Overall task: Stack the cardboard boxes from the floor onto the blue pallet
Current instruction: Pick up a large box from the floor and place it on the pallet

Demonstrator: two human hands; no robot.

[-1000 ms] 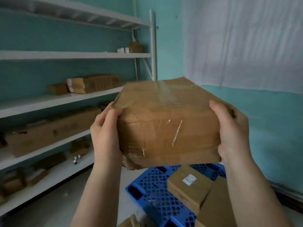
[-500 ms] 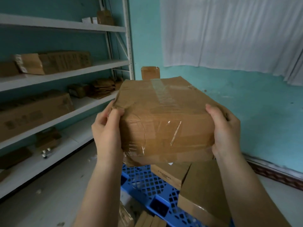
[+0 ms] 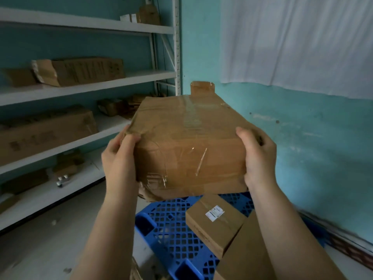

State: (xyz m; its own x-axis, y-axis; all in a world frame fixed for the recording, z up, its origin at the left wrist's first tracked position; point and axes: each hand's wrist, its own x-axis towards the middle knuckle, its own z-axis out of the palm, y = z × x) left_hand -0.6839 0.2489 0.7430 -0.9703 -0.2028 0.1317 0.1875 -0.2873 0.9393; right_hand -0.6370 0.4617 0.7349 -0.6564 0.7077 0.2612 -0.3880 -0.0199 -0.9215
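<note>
Blue pallet [image 3: 167, 225] now fuller in view beneath, small labelled box [image 3: 214, 223] already on it. Taped cardboard box [image 3: 189, 150] carried above, left hand [image 3: 119, 156] and right hand [image 3: 258, 156] clamping its sides; set-down looks imminent

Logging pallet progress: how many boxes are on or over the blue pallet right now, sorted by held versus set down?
Held box, gripped by left hand and right hand: 1
Boxes set down on the pallet, labelled box and plain box: 2
Total: 3
</note>
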